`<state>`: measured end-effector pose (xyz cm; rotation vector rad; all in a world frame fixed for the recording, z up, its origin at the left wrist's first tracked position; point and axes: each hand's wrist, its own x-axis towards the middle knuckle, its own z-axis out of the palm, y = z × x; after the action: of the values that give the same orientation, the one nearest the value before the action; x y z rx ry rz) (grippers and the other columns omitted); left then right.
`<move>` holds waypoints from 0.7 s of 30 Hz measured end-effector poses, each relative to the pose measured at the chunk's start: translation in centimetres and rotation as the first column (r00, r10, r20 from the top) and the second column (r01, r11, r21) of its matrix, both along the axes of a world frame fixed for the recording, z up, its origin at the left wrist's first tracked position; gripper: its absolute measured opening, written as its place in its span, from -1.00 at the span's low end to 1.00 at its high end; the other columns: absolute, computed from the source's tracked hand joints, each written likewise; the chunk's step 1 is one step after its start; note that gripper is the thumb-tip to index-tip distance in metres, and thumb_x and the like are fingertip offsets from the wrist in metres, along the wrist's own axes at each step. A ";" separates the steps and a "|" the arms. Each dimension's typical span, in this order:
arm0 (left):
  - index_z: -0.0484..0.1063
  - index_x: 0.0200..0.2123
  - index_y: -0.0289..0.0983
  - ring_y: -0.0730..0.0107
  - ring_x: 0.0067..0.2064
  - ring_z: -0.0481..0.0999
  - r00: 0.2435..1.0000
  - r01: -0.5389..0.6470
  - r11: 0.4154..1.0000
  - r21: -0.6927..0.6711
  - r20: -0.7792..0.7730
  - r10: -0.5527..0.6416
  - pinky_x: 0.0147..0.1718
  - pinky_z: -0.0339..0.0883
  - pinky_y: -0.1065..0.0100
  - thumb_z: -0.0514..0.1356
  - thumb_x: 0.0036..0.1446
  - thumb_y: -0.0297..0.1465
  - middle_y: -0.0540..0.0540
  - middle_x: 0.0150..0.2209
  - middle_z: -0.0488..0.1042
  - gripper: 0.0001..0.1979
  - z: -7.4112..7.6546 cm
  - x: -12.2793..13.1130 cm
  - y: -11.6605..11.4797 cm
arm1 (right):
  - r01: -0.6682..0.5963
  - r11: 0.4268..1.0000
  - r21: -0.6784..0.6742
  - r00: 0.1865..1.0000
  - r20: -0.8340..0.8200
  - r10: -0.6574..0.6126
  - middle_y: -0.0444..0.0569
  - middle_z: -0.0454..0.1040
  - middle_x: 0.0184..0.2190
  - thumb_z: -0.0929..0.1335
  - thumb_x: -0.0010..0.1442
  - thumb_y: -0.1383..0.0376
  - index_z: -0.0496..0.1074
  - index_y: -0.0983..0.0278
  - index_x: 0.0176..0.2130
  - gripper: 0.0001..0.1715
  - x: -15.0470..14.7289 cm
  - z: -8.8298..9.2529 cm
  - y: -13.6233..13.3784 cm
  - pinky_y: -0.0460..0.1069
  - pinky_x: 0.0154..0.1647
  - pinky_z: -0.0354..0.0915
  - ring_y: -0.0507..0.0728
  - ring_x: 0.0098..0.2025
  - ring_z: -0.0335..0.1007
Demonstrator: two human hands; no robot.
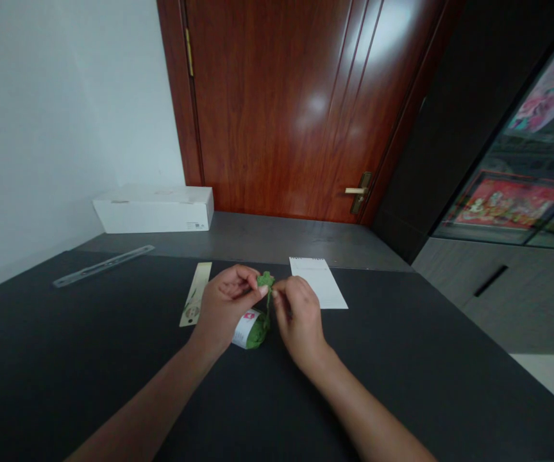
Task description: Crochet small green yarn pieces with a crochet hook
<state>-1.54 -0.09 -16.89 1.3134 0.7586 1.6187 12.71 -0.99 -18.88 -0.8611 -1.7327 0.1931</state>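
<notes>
Left hand (226,300) pinches a seemingly unfinished green piece (265,279); right hand (302,314), four o'clock, grip unclear; ample yarn (257,331) remains, six o'clock.

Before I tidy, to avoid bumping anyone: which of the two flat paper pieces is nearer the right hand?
The white sheet with the notched far edge; the narrower, cream printed card lies beside the left hand.

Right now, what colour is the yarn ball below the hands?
The yarn ball is green, with a white label; the head view shows it.
</notes>
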 end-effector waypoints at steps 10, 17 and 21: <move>0.53 -0.40 -0.30 0.51 -0.35 0.45 0.996 0.030 0.997 -0.070 0.088 -0.024 -0.29 0.32 0.49 0.41 -0.09 -0.53 0.01 -0.42 0.51 -0.86 0.6 0.0 -0.1 | 0.026 0.995 0.091 0.996 0.084 -0.034 -0.07 0.37 -0.41 0.24 0.32 0.42 0.32 0.25 -0.33 -0.83 0.3 0.4 0.0 0.00 -0.29 0.19 0.12 -0.33 0.27; 0.53 -0.36 -0.29 0.53 -0.36 0.47 0.988 0.034 0.996 -0.080 0.156 -0.021 -0.31 0.33 0.52 0.43 -0.17 -0.59 0.03 -0.43 0.52 -0.75 0.9 0.2 -0.1 | 0.017 0.996 0.089 0.995 0.092 -0.025 -0.06 0.38 -0.40 0.24 0.32 0.43 0.32 0.25 -0.33 -0.83 0.4 0.4 0.1 0.01 -0.26 0.19 0.12 -0.32 0.28; 0.52 -0.37 -0.30 0.52 -0.38 0.47 0.987 0.022 0.996 -0.086 0.160 -0.008 -0.33 0.34 0.51 0.44 -0.20 -0.60 0.03 -0.43 0.52 -0.73 0.9 0.2 -0.2 | 0.015 0.997 0.074 0.998 0.058 -0.020 -0.07 0.37 -0.41 0.25 0.32 0.42 0.32 0.24 -0.34 -0.83 0.3 0.3 0.0 0.00 -0.28 0.19 0.12 -0.33 0.28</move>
<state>-1.32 -0.27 -15.99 1.1107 0.7116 1.6380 13.00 -0.94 -18.62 -0.8352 -1.7751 0.0927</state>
